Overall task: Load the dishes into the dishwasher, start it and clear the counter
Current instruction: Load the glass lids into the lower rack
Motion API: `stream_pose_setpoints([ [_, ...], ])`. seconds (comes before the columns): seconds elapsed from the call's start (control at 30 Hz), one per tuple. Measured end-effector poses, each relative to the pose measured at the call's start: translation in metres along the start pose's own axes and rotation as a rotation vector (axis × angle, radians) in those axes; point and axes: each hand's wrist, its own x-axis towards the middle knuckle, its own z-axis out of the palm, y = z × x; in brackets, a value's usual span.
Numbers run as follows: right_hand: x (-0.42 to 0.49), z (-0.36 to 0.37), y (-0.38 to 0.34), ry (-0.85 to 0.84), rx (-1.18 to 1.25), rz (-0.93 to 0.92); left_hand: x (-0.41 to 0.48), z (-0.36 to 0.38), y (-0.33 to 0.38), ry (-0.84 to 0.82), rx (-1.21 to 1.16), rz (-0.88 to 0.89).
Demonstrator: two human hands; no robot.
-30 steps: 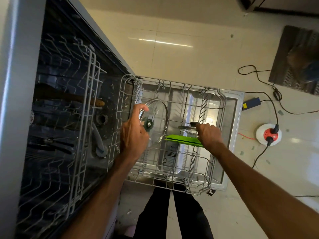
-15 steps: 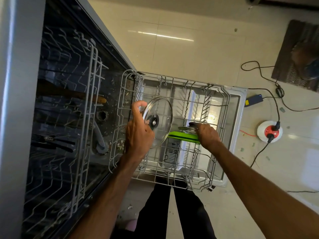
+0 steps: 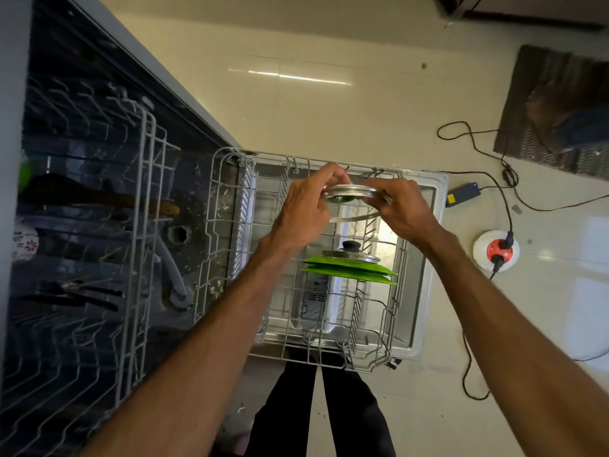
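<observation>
Centre of frame: left hand [image 3: 306, 206] and right hand [image 3: 405, 209] each pinch the metal rim of a glass lid [image 3: 351, 192], fingers curled round its edge, over the lower rack [image 3: 372, 361].

Below, mid-rack: second lid [image 3: 351, 257] and green plates [image 3: 349, 272] already loaded.

Left of frame: upper rack [image 3: 145, 225] holds a wooden spoon [image 3: 99, 199].

Judged mid-loading; door open, machine not started, counter out of view.

No legible writing or brand.

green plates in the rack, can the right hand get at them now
Probably not at once: the right hand grips the glass lid together with the left hand. Nothing covers the green plates from above, so once freed it likely could.
</observation>
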Motion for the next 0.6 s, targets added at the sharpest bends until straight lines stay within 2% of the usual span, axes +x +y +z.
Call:
stream_pose_setpoints([
  [0.07, 0.001, -0.005, 0.008, -0.024, -0.127, 0.071, 0.010, 0.015, -0.006, 0.049, 0.075, -0.079],
  [0.17, -0.003, -0.011, 0.022, -0.063, -0.241, 0.128, 0.006, 0.032, -0.014, 0.116, 0.281, -0.365],
  [0.23, -0.006, -0.010, 0.032, -0.105, -0.264, 0.122, -0.007, 0.045, -0.017, 0.052, 0.363, -0.456],
  [0.37, -0.012, 0.003, 0.045, -0.174, -0.290, 0.132, -0.036, 0.075, -0.032, -0.237, 0.387, -0.431],
  [0.47, -0.013, 0.010, 0.044, -0.213, -0.298, 0.125, -0.049, 0.096, -0.048, -0.447, 0.357, -0.319],
  [0.6, -0.011, 0.019, 0.039, -0.242, -0.364, 0.086, -0.058, 0.114, -0.059, -0.570, 0.477, -0.164],
])
